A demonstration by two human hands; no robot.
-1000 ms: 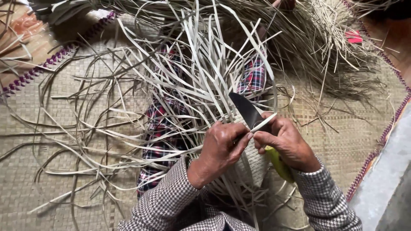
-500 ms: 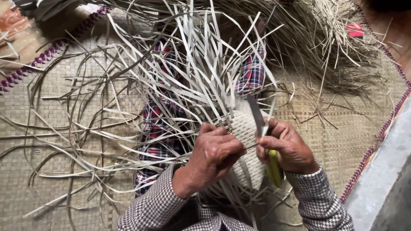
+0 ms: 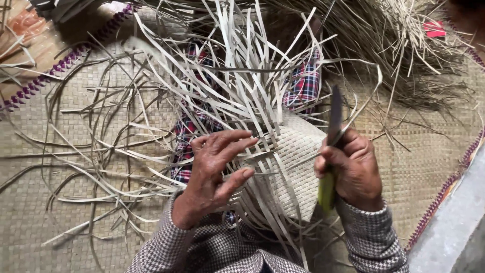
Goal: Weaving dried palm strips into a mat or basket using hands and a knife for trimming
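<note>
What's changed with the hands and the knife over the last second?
The left hand let go of the strips and pulled away from the right hand; its fingers are now spread on the woven piece. The knife turned from slanted to upright. The right hand still grips the knife.

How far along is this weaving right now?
Done: a tightly plaited patch sits on the lap. In hand: the left hand fingers the loose strips at its edge; the right hand grips a yellow-handled knife. Left: many long strips fan out unwoven.
</note>
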